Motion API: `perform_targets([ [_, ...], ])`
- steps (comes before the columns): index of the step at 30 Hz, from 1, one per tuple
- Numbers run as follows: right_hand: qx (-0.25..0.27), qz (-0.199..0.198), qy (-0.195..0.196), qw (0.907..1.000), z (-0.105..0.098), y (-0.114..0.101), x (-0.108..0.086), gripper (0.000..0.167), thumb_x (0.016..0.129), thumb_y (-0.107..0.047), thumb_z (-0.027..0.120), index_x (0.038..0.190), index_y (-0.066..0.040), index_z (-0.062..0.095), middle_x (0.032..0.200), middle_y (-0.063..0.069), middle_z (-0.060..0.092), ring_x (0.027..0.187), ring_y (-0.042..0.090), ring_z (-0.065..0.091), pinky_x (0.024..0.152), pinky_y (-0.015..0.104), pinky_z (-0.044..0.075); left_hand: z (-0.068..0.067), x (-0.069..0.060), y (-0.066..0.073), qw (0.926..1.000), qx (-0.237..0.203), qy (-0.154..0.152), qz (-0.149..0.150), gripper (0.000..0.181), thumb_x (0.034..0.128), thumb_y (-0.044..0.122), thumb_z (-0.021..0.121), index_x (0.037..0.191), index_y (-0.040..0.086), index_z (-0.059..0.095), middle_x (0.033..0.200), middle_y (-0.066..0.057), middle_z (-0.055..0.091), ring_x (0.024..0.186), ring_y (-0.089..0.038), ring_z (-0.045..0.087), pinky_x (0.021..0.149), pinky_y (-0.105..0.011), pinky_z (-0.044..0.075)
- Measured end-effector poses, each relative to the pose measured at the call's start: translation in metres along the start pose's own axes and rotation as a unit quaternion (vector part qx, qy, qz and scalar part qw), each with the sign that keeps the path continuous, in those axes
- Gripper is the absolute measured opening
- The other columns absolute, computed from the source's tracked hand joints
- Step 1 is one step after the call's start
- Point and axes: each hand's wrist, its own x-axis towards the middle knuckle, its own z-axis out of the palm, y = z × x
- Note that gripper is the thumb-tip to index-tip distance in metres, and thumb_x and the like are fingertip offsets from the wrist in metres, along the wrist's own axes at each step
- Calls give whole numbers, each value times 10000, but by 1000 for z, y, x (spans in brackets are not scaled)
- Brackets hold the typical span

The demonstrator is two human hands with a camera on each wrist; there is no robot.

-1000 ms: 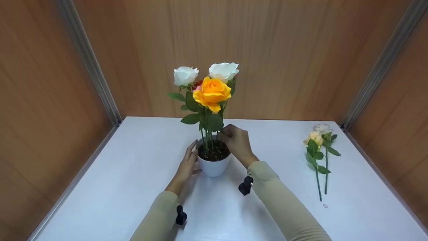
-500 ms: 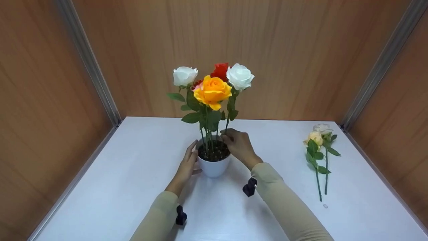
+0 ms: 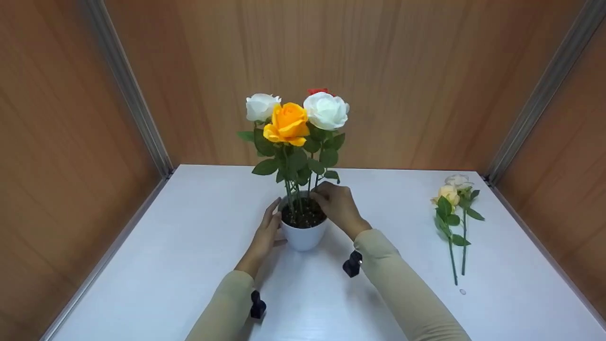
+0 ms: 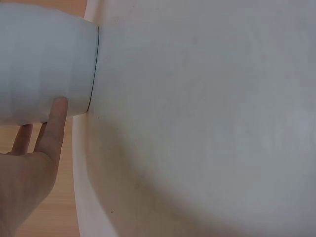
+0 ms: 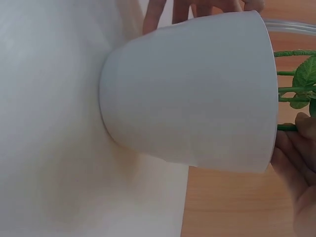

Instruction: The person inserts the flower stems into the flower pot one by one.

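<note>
My left hand [image 3: 265,230] rested with extended fingers against the side of the white pot [image 3: 303,239], I think to keep it steady; my right hand [image 3: 339,206], its fingers curled, pinched a green stem [image 5: 286,127], perhaps to guide it; this stem stood near the pot's right rim, between my fingertips.

Three wood-grained walls [image 3: 407,85] border a shiny white table [image 3: 393,208].
</note>
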Motion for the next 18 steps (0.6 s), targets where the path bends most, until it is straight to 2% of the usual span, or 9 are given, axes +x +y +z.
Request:
perform_targets([
  [7, 19, 131, -36, 9999, 3, 0, 3, 139, 943, -145, 723, 829, -71, 692, 730, 3, 662, 663, 117, 577, 591, 270, 525, 1, 2, -2, 9999, -30, -38, 97, 580, 1076, 516, 289, 1604, 306, 175, 1604, -160, 300, 1405, -424, 376, 970, -574, 508],
  [9, 93, 257, -81, 9996, 3, 0, 4, 123, 944, -154, 724, 856, -70, 704, 748, 4, 672, 694, 125, 597, 624, 277, 539, 2, 1, -2, 9999, -57, -53, 126, 579, 1078, 507, 293, 1606, 299, 176, 1602, -166, 301, 1405, -425, 375, 970, -574, 508],
  [14, 304, 374, -310, 9984, 4, 0, 6, 132, 961, -212, 708, 1004, -97, 758, 952, -2, 752, 937, 144, 698, 845, 306, 580, 2, 1, -3, 9999, -46, -31, 124, 572, 1079, 498, 290, 1605, 302, 178, 1597, -170, 311, 1405, -425, 376, 974, -578, 504],
  [18, 284, 311, -507, 9978, 3, 1, 7, 129, 982, -166, 676, 1015, -85, 770, 954, 1, 749, 898, 130, 687, 830, 290, 581, 1, 1, -3, 10000, 0, 4, 91, 562, 1079, 508, 283, 1601, 328, 182, 1598, -151, 315, 1402, -418, 382, 971, -573, 508],
])
